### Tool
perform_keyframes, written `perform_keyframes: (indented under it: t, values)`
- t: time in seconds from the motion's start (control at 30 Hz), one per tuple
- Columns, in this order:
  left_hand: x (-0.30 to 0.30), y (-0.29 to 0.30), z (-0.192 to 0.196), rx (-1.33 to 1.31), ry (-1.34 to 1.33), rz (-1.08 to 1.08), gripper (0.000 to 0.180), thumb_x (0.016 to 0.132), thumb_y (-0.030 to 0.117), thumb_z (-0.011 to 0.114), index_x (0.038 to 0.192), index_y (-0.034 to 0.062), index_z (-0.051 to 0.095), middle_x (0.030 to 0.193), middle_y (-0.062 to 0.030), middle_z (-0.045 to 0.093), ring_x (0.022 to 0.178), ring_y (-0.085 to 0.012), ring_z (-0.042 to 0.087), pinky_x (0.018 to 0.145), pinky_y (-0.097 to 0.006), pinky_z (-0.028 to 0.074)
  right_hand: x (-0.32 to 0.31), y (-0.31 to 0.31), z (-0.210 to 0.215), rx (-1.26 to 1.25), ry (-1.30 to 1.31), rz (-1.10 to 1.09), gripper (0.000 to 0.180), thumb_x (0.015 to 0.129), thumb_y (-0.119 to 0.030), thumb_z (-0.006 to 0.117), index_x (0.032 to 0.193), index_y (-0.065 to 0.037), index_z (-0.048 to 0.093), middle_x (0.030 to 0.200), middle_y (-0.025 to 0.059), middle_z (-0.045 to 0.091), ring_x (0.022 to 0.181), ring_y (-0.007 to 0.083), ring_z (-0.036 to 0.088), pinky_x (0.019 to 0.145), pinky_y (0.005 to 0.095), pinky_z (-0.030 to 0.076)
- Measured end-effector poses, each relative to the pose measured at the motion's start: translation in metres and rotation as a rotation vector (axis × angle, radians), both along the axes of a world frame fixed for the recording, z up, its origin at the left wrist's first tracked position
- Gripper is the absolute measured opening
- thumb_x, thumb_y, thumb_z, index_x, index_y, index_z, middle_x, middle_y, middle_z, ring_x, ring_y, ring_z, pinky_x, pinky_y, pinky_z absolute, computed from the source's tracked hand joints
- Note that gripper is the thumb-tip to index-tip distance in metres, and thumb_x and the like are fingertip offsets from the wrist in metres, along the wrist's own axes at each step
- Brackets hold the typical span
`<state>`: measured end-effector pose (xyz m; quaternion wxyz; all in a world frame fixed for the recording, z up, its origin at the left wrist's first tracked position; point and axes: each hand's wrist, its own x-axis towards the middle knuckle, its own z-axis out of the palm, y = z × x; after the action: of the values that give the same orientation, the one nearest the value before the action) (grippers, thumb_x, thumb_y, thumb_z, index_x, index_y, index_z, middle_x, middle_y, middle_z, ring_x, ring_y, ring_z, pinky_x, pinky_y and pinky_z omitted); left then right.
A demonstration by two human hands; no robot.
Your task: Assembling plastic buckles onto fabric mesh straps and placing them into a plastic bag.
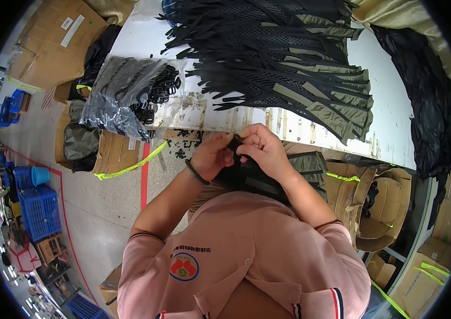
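Note:
My left hand (212, 156) and my right hand (261, 149) meet just below the white table's edge (289, 125). Both pinch a small black plastic buckle (234, 142) on a black webbing strap (249, 178) that hangs down toward my lap. A dark band circles my left wrist. On the table above lies a big heap of black mesh and olive strap pieces (294, 58). A clear plastic bag of black buckles (130, 93) sits at the table's left end.
Cardboard boxes (55, 42) stand at the left and more boxes (374, 207) under the table at right. Black fabric (427, 101) drapes over the table's right end. Blue crates (36, 210) and a red floor line (144, 181) lie at left.

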<state>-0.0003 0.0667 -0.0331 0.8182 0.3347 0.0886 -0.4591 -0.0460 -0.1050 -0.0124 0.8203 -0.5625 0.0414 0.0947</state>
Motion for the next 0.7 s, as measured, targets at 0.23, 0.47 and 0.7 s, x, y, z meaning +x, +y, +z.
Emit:
perform_keyframes:
  t: [0.23,0.47,0.7]
  values:
    - [-0.007,-0.005,0.006,0.177,-0.196,0.157,0.013,0.092,0.019,0.055,0.09,0.0065,0.052,0.078,-0.0046,0.059,0.058,-0.0135,0.057,0.053,-0.026,0.048,0.007,-0.001,-0.002,-0.701,-0.45,-0.021,0.01,0.079,0.001,0.062,0.088,-0.004,0.063,0.079,0.0052,0.06,0.067,0.0094,0.057,0.058,0.0249,0.045]
    - [-0.01,-0.014,0.005,0.355,-0.468,0.167,0.009,0.091,0.011,0.055,0.093,0.0046,0.049,0.084,-0.0056,0.06,0.067,-0.0141,0.063,0.06,-0.025,0.054,-0.006,0.002,-0.003,-0.134,-0.257,-0.017,0.011,0.081,0.003,0.062,0.091,0.0,0.058,0.075,0.0017,0.056,0.067,0.008,0.053,0.062,0.0204,0.045]
    - [-0.01,-0.015,-0.001,0.345,-0.438,0.275,0.008,0.09,0.009,0.058,0.088,0.0034,0.052,0.081,-0.0022,0.059,0.069,-0.0082,0.058,0.062,-0.022,0.05,0.0,-0.003,-0.013,-0.097,0.008,-0.008,0.018,0.078,0.005,0.065,0.089,-0.003,0.052,0.073,-0.0021,0.052,0.066,0.0051,0.05,0.06,0.0185,0.043]
